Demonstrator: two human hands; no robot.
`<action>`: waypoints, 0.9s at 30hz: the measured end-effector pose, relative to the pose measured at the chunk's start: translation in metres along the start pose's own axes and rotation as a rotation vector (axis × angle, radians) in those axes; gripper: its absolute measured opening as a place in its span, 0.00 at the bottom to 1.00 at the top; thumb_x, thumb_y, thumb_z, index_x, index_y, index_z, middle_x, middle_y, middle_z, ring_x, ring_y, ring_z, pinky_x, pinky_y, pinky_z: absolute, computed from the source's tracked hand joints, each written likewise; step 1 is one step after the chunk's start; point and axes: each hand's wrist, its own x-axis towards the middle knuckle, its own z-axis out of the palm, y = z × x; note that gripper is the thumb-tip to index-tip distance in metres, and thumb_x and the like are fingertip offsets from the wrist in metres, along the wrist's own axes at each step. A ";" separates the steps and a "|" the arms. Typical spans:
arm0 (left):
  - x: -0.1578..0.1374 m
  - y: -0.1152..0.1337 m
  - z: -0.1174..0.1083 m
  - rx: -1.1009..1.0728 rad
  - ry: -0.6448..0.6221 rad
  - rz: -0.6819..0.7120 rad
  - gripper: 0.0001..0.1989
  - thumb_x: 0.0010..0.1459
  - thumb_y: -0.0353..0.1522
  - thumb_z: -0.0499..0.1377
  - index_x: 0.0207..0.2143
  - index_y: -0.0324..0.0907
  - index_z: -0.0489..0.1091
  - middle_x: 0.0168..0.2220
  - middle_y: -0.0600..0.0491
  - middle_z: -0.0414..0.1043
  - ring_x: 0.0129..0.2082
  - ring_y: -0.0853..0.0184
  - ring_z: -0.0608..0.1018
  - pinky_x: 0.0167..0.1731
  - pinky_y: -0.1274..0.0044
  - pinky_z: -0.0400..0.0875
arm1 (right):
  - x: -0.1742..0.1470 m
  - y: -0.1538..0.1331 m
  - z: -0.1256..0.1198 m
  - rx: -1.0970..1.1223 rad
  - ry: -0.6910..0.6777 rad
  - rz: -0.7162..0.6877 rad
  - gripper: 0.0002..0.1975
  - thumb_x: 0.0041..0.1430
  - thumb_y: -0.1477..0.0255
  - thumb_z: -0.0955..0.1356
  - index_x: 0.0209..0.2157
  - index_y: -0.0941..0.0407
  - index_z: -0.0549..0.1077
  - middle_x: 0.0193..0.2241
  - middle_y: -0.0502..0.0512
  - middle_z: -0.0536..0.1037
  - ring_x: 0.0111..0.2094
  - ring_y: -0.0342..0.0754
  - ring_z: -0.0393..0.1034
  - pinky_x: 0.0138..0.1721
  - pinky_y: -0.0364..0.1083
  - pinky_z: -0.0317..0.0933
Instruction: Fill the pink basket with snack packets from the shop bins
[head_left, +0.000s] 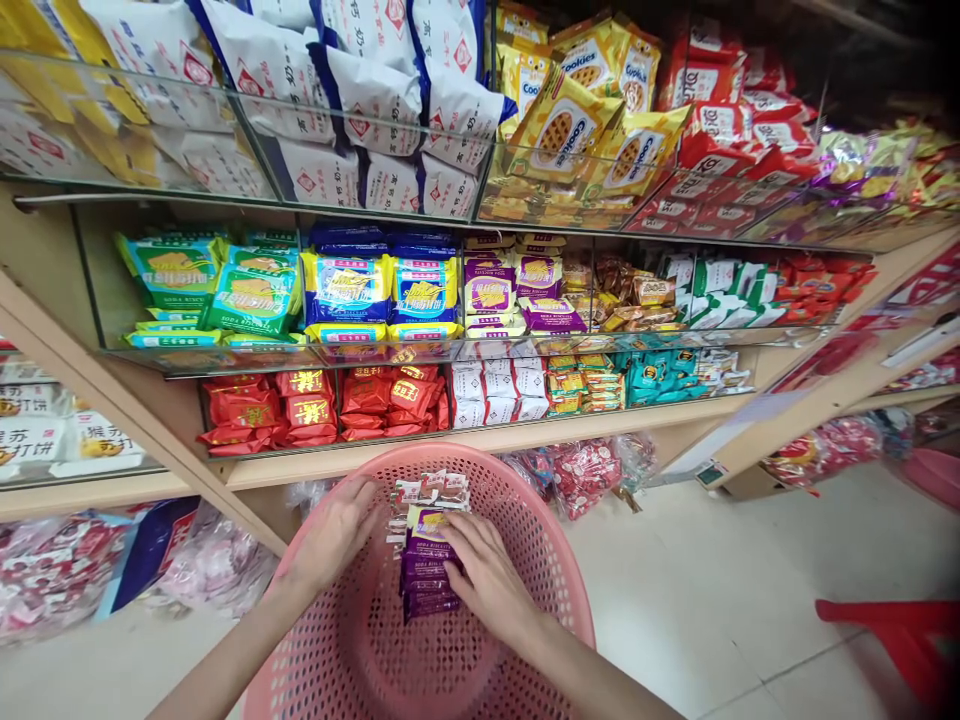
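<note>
A pink plastic basket [551, 560] with holes in its wall stands before me. Inside it, a row of purple soda biscuit packs [429, 568] lies next to small white-and-brown packets [431, 490]. My right hand [491, 580] rests on the right side of the purple packs, its fingers stretched out and its thumb apart. Over the basket's left side, my left hand [337, 530] is slightly blurred, with loosely bent fingers and nothing visible in them. It is apart from the packs.
Shelves ahead hold white bags [375, 95], yellow cookie bags [566, 125], green biscuit packs [251, 290], more purple packs [491, 285] and red packets [244, 410]. Bagged goods [585, 470] lie under the bottom shelf. A red plastic object [892, 615] stands on the tiled floor at right.
</note>
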 end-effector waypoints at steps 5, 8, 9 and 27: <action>-0.006 -0.015 -0.009 0.248 0.208 -0.116 0.16 0.60 0.36 0.46 0.48 0.40 0.63 0.49 0.43 0.66 0.47 0.56 0.69 0.43 0.66 0.65 | 0.000 0.002 0.004 -0.024 -0.037 0.112 0.44 0.46 0.66 0.72 0.62 0.51 0.48 0.62 0.62 0.51 0.60 0.61 0.49 0.57 0.61 0.50; -0.012 -0.020 -0.003 0.264 0.170 -0.188 0.18 0.60 0.36 0.46 0.50 0.39 0.61 0.49 0.44 0.66 0.46 0.56 0.70 0.42 0.68 0.66 | 0.002 0.003 0.008 -0.057 -0.039 0.134 0.47 0.45 0.68 0.72 0.63 0.49 0.44 0.63 0.62 0.47 0.61 0.61 0.46 0.58 0.62 0.48; -0.013 -0.020 -0.002 0.247 0.143 -0.202 0.18 0.60 0.36 0.45 0.51 0.39 0.60 0.48 0.44 0.66 0.45 0.58 0.71 0.42 0.69 0.66 | 0.003 0.004 0.009 -0.067 -0.034 0.143 0.48 0.45 0.69 0.73 0.63 0.48 0.43 0.64 0.62 0.46 0.61 0.61 0.46 0.58 0.62 0.48; -0.015 -0.016 -0.002 0.271 0.088 -0.210 0.15 0.61 0.33 0.43 0.47 0.41 0.61 0.43 0.48 0.70 0.40 0.62 0.75 0.38 0.73 0.68 | 0.009 -0.002 0.007 -0.129 -0.117 0.233 0.42 0.48 0.71 0.71 0.62 0.51 0.49 0.64 0.60 0.48 0.61 0.60 0.49 0.58 0.59 0.48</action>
